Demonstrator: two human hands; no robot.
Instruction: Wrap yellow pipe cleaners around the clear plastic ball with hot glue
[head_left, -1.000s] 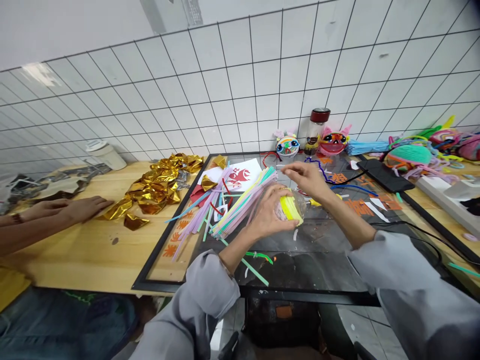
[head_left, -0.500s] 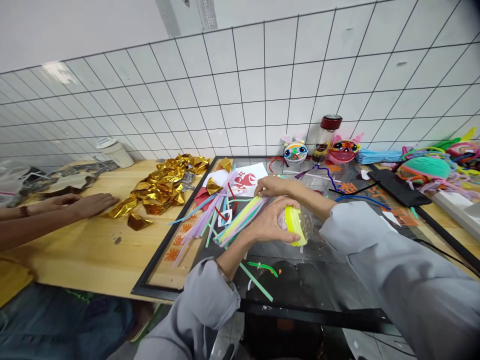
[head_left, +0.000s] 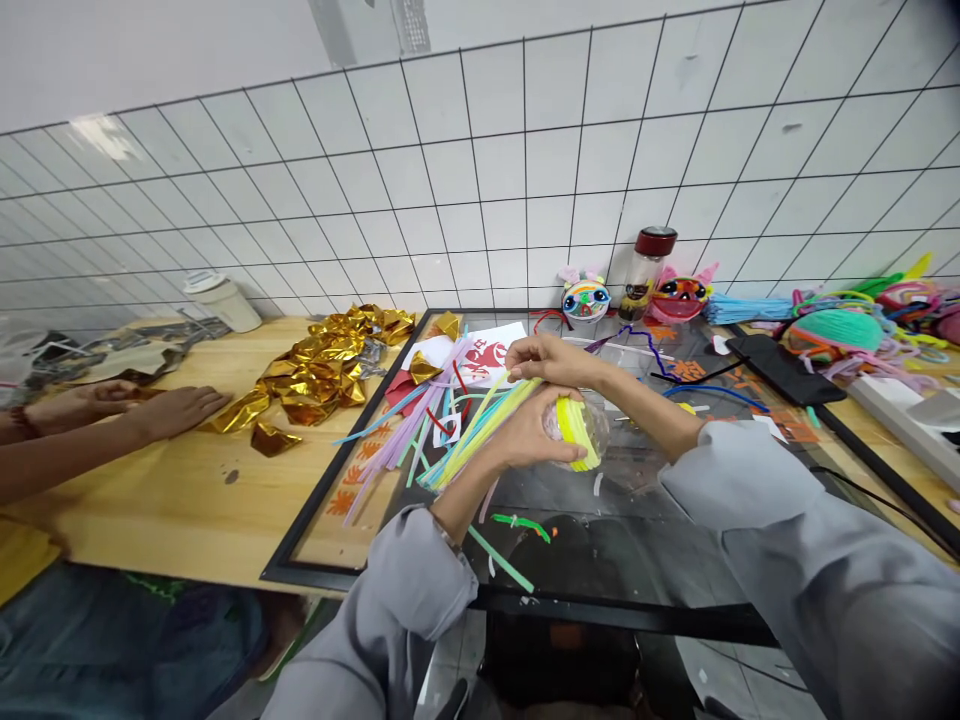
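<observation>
My left hand [head_left: 529, 430] is wrapped round a clear, rounded plastic container [head_left: 598, 428] with a band of yellow pipe cleaner [head_left: 576, 434] around it. Beneath and beside that hand lies a bundle of pastel pipe cleaners [head_left: 469, 445] in yellow, blue and lilac. At the bundle's upper end, my right hand [head_left: 547, 360] has its fingertips closed in a pinch on a pale yellow pipe cleaner. The fingers partly hide its tip. A looser spread of lilac pipe cleaners [head_left: 397, 430] lies to the left.
A black-framed board [head_left: 315, 572] covers the table. Gold foil [head_left: 315, 375] lies left, near another person's hands [head_left: 176, 410]. At the back stand a red-lidded bottle [head_left: 646, 275] and two animal-faced crafts, one white [head_left: 585, 298], one pink [head_left: 680, 295]. A black pouch [head_left: 787, 368] lies right.
My right hand has risen slightly from the bundle, and its fingers have drawn together. The yellow-banded container has turned a little in my left hand. The view has shifted slightly.
</observation>
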